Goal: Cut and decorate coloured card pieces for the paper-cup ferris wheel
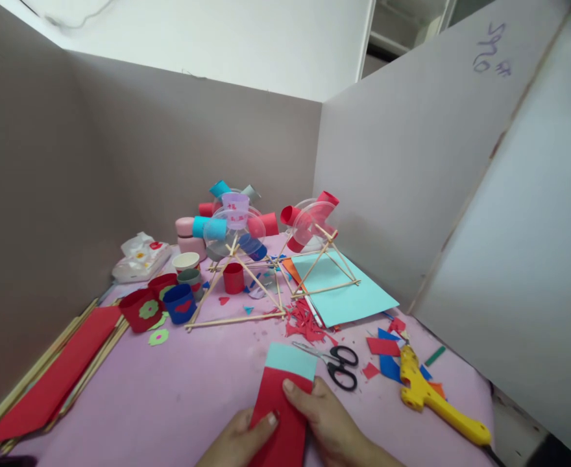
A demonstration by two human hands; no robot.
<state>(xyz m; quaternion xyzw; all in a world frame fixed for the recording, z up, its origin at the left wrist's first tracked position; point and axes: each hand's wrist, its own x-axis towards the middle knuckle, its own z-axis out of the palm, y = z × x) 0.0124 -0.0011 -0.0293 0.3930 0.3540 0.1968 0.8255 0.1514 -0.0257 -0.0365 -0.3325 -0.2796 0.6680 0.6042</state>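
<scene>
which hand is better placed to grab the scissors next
Probably the right hand: the black-handled scissors lie just beyond it, on its side. The left hand is farther off; both hold red paper.

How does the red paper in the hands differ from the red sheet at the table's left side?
The red paper is held by the left hand and right hand; the red sheet lies untouched. Light blue paper shows past the red paper's far end, while wooden sticks flank the red sheet. Both are red.
</scene>
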